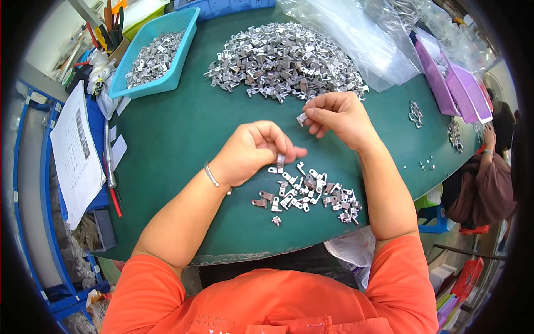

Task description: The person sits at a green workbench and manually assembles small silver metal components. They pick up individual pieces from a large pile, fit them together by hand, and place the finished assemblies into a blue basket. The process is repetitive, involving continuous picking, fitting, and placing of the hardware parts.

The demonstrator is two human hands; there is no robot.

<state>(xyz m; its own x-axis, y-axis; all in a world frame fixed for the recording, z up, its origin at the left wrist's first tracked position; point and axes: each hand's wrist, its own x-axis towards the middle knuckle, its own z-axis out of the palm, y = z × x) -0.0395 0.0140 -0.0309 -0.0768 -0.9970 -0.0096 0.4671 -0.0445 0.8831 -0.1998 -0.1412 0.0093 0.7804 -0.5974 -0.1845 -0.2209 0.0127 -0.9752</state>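
Your right hand [346,121], at the centre of the frame and a little right, pinched a small metal clip [301,119] between thumb and index finger, with its other fingers curled. Your left hand [245,155], just left of centre, had its fingers bent and one fingertip pointing right; a metal bracket [280,160] showed right at its fingers, but whether they gripped it or only touched it, you could not tell. The two hands were near each other but apart, above the green counter [167,145].

Below them, at the lower centre, you had a loose scatter of metal parts [303,192], some lying on others, with one piece [276,221] apart toward you. A far larger heap [286,61] of parts stood at the upper centre. At the upper left, a turquoise basket [186,53] held more parts. Clear plastic bags [367,42] lay at the upper right, beside a purple bin [453,86]. Below that bin were two clusters of rings [415,114]. Papers [80,158] hung over the counter's left side, and another person [484,192] sat at the right edge.
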